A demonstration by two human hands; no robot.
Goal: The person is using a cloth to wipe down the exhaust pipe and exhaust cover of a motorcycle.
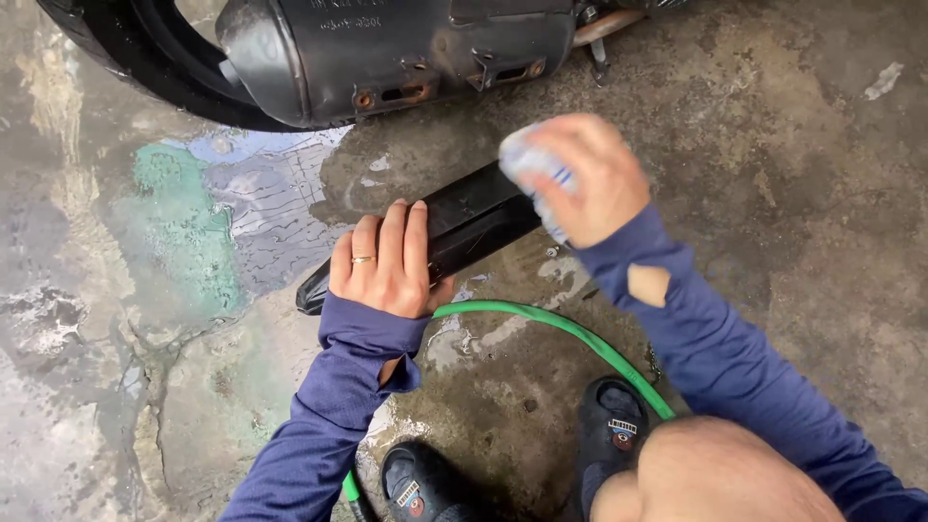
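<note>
Black plastic panel [454,227] lies tilted on the wet concrete floor [773,193], near a scooter's muffler [387,48]. Left hand [385,261] clasps its near edge; right hand [580,179] grips what looks like a blurred cloth [532,164] against its far end.

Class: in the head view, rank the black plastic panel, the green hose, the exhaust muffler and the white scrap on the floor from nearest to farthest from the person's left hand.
From the left hand:
1. Black plastic panel: under the fingers, touching.
2. Green hose: just right and below, on the wet floor.
3. Exhaust muffler: above, at the top edge.
4. White scrap: far upper right corner.
</note>
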